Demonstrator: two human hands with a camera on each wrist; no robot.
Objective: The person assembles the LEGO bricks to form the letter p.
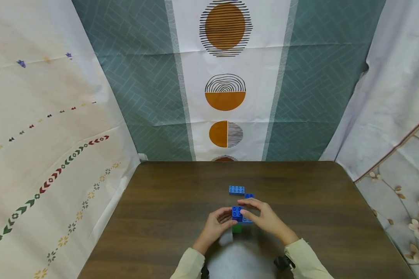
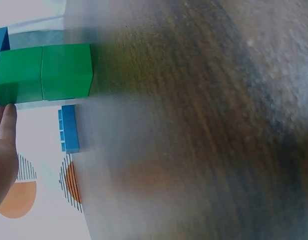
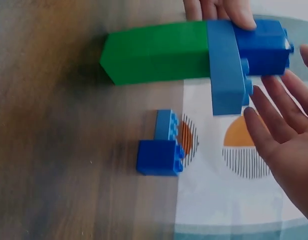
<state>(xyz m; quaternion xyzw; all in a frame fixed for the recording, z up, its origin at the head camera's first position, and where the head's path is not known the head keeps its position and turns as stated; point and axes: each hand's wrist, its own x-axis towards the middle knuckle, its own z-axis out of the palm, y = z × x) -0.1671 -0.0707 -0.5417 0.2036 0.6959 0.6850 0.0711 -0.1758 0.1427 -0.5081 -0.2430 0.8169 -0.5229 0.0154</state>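
A stack of toy building bricks stands upright on the table in front of me. Its base is of green bricks [image 3: 154,52], two of which show in the left wrist view. Across them lies a light blue brick [image 3: 225,75] jutting to the right, topped by a dark blue brick [image 1: 236,211]. My left hand [image 1: 214,226] holds the stack near its top, thumb on the near side and fingers behind. My right hand [image 1: 265,219] is beside the top bricks, fingers extended and spread; whether its fingertips touch them is hard to tell.
Behind the stack on the brown wooden table [image 1: 171,186] lie a loose light blue brick [image 1: 236,190] and a dark blue brick [image 1: 249,196], partly hidden by my right hand. A patterned cloth [image 1: 227,66] hangs behind the table's far edge.
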